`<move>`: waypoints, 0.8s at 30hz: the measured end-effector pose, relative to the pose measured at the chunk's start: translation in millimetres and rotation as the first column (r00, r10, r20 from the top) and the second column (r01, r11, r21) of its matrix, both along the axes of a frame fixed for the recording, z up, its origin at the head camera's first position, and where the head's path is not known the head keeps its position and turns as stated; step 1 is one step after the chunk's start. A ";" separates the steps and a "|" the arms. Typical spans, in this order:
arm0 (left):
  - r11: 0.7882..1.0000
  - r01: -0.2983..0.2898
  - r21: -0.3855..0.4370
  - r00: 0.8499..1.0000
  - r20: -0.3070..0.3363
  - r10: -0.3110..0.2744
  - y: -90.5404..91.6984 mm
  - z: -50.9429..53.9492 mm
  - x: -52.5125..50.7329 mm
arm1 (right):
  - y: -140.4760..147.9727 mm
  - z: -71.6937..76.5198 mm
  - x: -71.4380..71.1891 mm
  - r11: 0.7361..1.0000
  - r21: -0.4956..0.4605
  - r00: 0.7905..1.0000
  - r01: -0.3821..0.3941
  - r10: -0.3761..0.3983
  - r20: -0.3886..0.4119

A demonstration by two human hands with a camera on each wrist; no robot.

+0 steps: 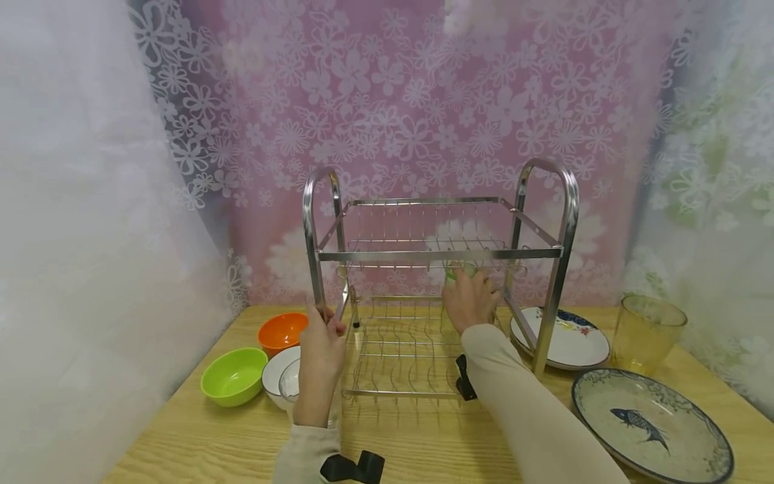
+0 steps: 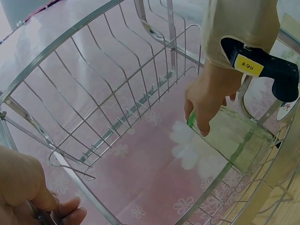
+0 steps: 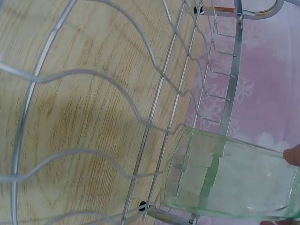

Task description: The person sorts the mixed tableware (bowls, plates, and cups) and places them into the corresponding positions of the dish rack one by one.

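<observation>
Broadly, backdrop: pink sheeting with white flowers (image 1: 387, 101) behind everything.
Table: pale wood grain (image 1: 199, 437).
Dish rack: two-tier, shiny metal wire (image 1: 440, 255), standing mid-table.
Fish plate: round, with a blue fish and patterned rim (image 1: 683, 417), at the right front.
White plate: dark-edged, with a floral motif (image 1: 562, 339), behind the fish plate, beside the rack's right leg.
Yellow tumbler: see-through (image 1: 647, 336), near both plates.
Bowls, left of the rack: lime bowl (image 1: 234, 376), orange bowl (image 1: 283, 333) behind it, white bowl (image 1: 272, 373) partly hidden by the left arm.
Green-tinted glass: clear-walled (image 2: 232, 143), at the lower tier's right rear; whether its base bears on the wires, one cannot tell.
Right hand: fingers (image 1: 470, 296) gripping that glass by its rim.
Left hand: fingers (image 1: 322, 339) wrapped round the rack's left upright.
</observation>
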State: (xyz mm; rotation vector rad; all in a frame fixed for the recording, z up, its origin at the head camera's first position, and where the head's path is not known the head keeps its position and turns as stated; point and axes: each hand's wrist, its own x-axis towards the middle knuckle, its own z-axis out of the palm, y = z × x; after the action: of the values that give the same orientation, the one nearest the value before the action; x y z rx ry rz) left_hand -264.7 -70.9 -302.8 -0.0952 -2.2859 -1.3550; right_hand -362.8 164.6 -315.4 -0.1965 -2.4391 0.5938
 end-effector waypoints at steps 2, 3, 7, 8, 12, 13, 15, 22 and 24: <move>1.000 -0.001 0.002 1.000 0.001 0.001 -0.1 0.1 -0.5 | 1.2 1.6 0.8 1.000 0.008 1.000 -0.017 0.017 0.004; 1.000 -0.003 0.003 1.000 0.002 0.003 -0.1 0.1 -0.7 | 2.2 2.2 1.0 1.000 0.006 1.000 -0.023 0.023 0.010; 1.000 -0.007 0.003 1.000 0.006 0.007 -0.4 -1.3 -1.8 | 6.0 4.1 1.7 1.000 0.008 0.999 -0.026 0.026 0.036; 1.000 -0.011 0.001 1.000 0.003 0.011 -0.5 -1.6 -2.0 | 6.6 4.6 1.6 1.000 0.009 0.999 -0.025 0.025 0.045; 1.000 -0.016 -0.010 1.000 -0.011 0.016 -0.8 -3.3 -3.0 | 7.8 5.0 0.9 1.000 0.001 0.998 -0.029 0.028 0.062; 1.000 -0.016 -0.013 1.000 -0.017 0.016 -0.8 -3.7 -3.3 | 7.8 5.1 0.8 1.000 -0.006 0.997 -0.030 0.031 0.068; 1.000 -0.011 -0.022 0.999 -0.030 0.010 -0.9 -4.2 -3.6 | 8.0 5.1 0.2 1.000 -0.014 0.997 -0.026 0.027 0.076; 1.000 -0.003 -0.021 0.999 -0.037 0.002 -1.1 -5.1 -3.6 | 11.9 3.8 0.1 1.000 -0.004 0.992 -0.027 0.027 0.120; 1.000 -0.005 -0.020 0.999 -0.042 0.004 -1.1 -5.0 -3.6 | 13.0 4.2 -0.3 0.999 0.000 0.991 -0.034 0.033 0.129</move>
State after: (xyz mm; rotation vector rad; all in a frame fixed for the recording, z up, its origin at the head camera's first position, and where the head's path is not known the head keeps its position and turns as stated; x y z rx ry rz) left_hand -268.4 -72.0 -307.8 -0.1242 -2.2639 -1.3158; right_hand -363.1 177.6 -311.2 -0.1988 -2.5720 0.6100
